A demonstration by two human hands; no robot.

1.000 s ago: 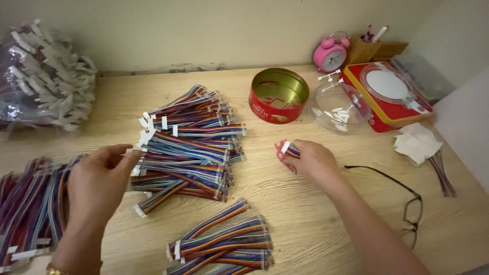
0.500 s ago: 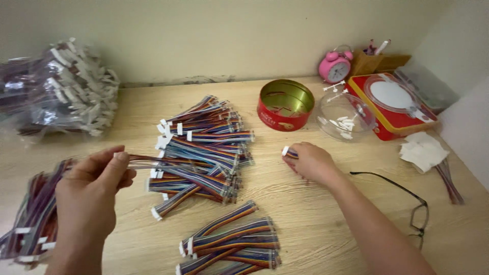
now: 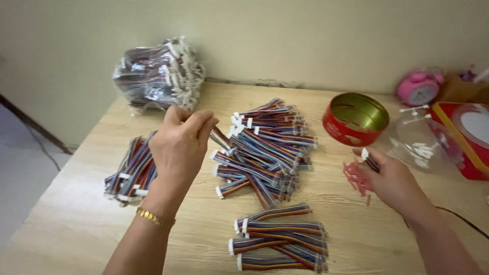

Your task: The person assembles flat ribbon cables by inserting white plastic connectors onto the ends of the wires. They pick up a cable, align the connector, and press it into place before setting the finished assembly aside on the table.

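Observation:
My left hand (image 3: 181, 145) is raised over the wooden table (image 3: 76, 203) and pinches one rainbow ribbon cable (image 3: 220, 137) by its end, just above the big middle heap of rainbow cables (image 3: 267, 153). My right hand (image 3: 389, 178) rests on the table to the right and grips a short cable bundle with a white connector (image 3: 368, 159). Small red ties (image 3: 356, 178) lie beside its fingers. Left of my left wrist sits another stack of cables (image 3: 131, 170). A neat pile of bundled cables (image 3: 280, 239) lies near the front edge.
A clear bag of cables (image 3: 158, 74) leans on the back wall. A round red tin (image 3: 355, 119), open and empty-looking, stands at the right, with a clear plastic lid (image 3: 420, 145), a red box (image 3: 468, 135) and a pink alarm clock (image 3: 418, 87) beyond. A black cord (image 3: 458, 216) runs by my right forearm.
The view has swung left. My left hand has lifted a cable off the middle heap. My right hand has stayed low on the table with its bundle.

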